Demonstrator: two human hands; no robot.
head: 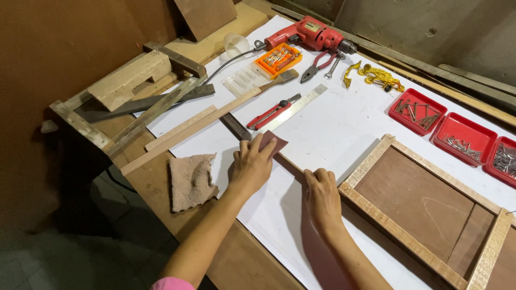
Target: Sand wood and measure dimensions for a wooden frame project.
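Your left hand [251,165] lies flat with its fingers pressed down on a reddish-brown sheet of sandpaper [273,142], which sits over a thin dark wooden strip [236,127] on the white paper-covered worktop [333,129]. Your right hand [321,192] is curled with the knuckles down, pinning the same strip just beside the light wooden frame with a brown panel [424,204]; whether it actually clasps anything underneath you cannot tell.

The sandpaper looks light and floppy, likely to crease or slide, so flat fingers spread across it suit it better than a pinch at one corner. The strip looks slim, stiff and light, probably apt to skid on the smooth paper and to flex if pressed mid-span; hold it close to the rubbed part.

A beige crumpled cloth [191,181] lies near your left wrist.
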